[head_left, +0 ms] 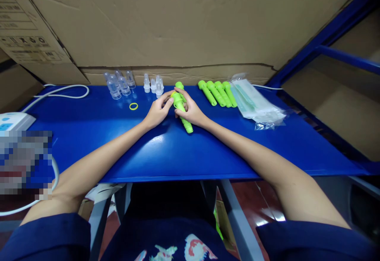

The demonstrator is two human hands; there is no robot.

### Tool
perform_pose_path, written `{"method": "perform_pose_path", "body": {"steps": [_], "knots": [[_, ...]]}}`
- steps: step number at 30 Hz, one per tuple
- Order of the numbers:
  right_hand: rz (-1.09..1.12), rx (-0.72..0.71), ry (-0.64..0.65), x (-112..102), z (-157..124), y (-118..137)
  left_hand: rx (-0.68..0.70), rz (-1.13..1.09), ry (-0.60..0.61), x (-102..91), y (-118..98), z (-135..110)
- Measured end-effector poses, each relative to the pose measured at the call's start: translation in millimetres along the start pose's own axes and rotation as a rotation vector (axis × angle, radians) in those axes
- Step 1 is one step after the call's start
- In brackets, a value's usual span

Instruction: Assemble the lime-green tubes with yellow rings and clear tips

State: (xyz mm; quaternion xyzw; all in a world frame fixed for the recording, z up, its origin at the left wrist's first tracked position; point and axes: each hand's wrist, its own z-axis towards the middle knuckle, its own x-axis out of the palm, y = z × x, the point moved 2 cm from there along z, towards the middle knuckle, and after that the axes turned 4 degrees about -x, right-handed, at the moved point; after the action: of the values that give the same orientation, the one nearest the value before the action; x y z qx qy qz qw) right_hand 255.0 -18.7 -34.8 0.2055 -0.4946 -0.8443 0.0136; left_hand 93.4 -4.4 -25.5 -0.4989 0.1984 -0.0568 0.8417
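1. The blue bench (184,154) carries everything.
2. Both hands grasp one green plastic tube (183,114) at mid-bench: left hand (157,110) at its upper end, right hand (191,110) around its middle.
3. The tube looks light, stiff and smooth; its ribbed middle probably offers the surest grip.
4. A yellow ring (133,106) lies left of the tube.

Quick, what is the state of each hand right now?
Left hand: closed on the top end of the bright green plastic tube.
Right hand: closed on the same tube, around its middle.
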Motion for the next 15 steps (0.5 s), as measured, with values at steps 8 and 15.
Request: {"method": "perform_pose_path", "body": {"steps": [8, 15], "knots": [[0.005, 0.010, -0.036, 1.1, 0.5, -4.0, -0.007, -0.100, 0.035, 3.4, 2.4, -0.1], [0.033, -0.004, -0.020, 1.8, -0.3, -3.4, -0.012, -0.138, 0.067, 6.7, -2.1, -0.8]]}}
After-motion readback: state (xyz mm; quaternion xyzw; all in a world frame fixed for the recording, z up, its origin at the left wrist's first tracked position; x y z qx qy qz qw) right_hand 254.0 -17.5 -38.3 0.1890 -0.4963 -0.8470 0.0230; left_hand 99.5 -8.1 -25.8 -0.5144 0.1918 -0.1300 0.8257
